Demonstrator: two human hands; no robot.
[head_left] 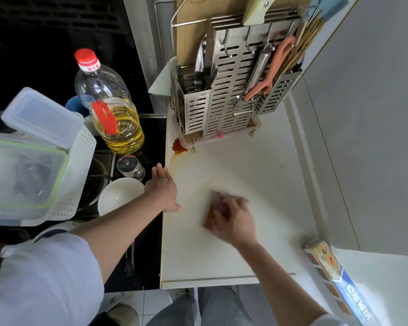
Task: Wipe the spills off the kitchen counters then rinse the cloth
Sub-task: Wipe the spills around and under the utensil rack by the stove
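White counter point(257, 175) partly wiped: right hand point(233, 222) presses cloth point(210, 220) mid-surface, left hand point(161, 187) flat & empty, orange spill point(178, 145) by rack point(224, 95) still left, rinse not yet done.

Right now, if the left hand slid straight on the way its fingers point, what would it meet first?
Probably the orange spill by the rack. The left hand lies flat on the counter, fingers aimed up its left edge; depth is hard to judge.

On the white counter point(257, 165), the right hand point(233, 220) presses flat on an orange-brown cloth point(211, 218), blurred. The left hand point(163, 189) rests open at the counter's left edge. An orange-brown spill point(178, 147) lies beside the metal utensil rack point(229, 97). An oil bottle point(111, 107) stands on the black stove point(151, 137).
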